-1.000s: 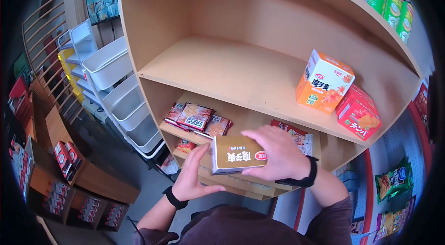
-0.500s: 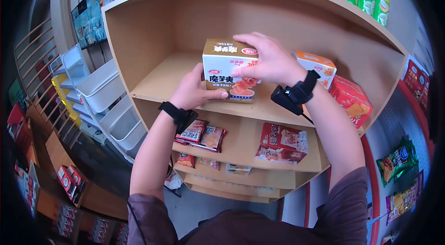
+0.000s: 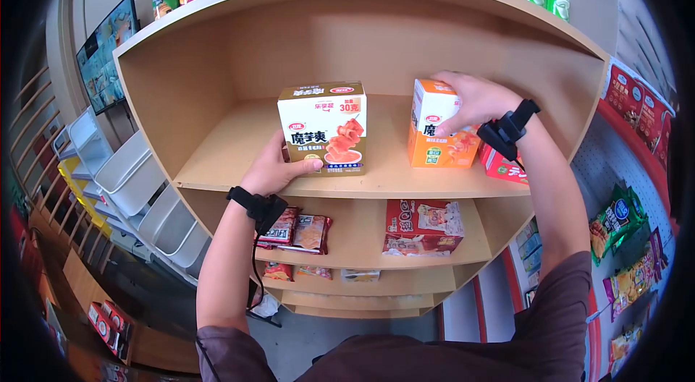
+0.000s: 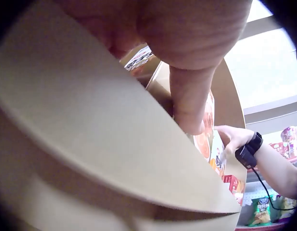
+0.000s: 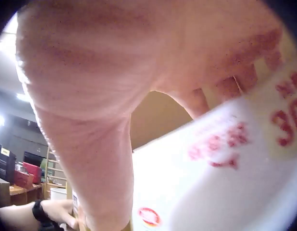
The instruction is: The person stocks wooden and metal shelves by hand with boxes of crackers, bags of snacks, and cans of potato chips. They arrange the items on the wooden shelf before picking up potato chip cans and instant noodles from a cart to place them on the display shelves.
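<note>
Head view: left hand (image 3: 272, 167) curled at the lower left edge of the gold box (image 3: 322, 137), gripping it, thumb across the front, fingers mostly hidden along the side. Right hand (image 3: 476, 102) stretched wide over the upper right of the orange box (image 3: 436, 142), holding it, thumb on the front, fingers over the top. Both upright on the shelf (image 3: 394, 184): gold nearly square in front, orange slightly taller than wide. Gold between the hands, nearer the left; orange under the right palm, sideways from gold and apart from it. Red box (image 3: 507, 168) just right of orange, below the right wrist.

Left wrist view: thumb against the gold box; orange box and right hand beyond. Other fingers hard to make out.

Right wrist view: orange box's white face just below the palm, thumb to one side, fingers at the far edge. Impossible to tell how firmly held.
</note>
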Demonstrator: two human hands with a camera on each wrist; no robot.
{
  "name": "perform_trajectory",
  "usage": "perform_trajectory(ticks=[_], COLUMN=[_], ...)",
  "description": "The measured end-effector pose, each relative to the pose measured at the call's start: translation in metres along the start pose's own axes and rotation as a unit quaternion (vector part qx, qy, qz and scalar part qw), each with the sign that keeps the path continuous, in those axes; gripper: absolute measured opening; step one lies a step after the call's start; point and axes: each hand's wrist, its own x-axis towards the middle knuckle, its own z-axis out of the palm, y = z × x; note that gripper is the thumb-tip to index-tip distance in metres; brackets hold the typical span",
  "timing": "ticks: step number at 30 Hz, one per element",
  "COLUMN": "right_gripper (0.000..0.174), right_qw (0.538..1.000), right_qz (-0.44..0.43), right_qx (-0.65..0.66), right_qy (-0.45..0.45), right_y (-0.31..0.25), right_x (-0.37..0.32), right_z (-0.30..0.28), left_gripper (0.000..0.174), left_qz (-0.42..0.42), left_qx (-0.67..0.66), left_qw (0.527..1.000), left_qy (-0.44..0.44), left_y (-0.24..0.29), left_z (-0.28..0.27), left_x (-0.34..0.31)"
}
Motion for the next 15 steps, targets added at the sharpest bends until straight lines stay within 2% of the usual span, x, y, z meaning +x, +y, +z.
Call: perform_trajectory(ticks=[1,7,15], right_gripper=[0.104,0.098,0.100], right_qw=[0.999,0.999,0.999], right_qz=[0.018,0.007,0.031], right_qx=[-0.045,-0.009,-0.008], right_qy=[0.017,0.049,0.021], right_y=[0.000,-0.019,-0.035], right_x=[0.000,0.000,0.008], right_z=[0.004,0.008,0.010], left_gripper=[0.084,0.082,0.080], left_qz=[-0.003,-0.012,-0.020], left_qx=[0.003,0.025,0.092], left_qw=[1.000,1.000,0.995], left_qy=[-0.003,-0.011,-0.016], left_y=[-0.003,0.006,0.015], left_z=[0.000,0.006,0.008], left_x=[0.003,0.010,0.008])
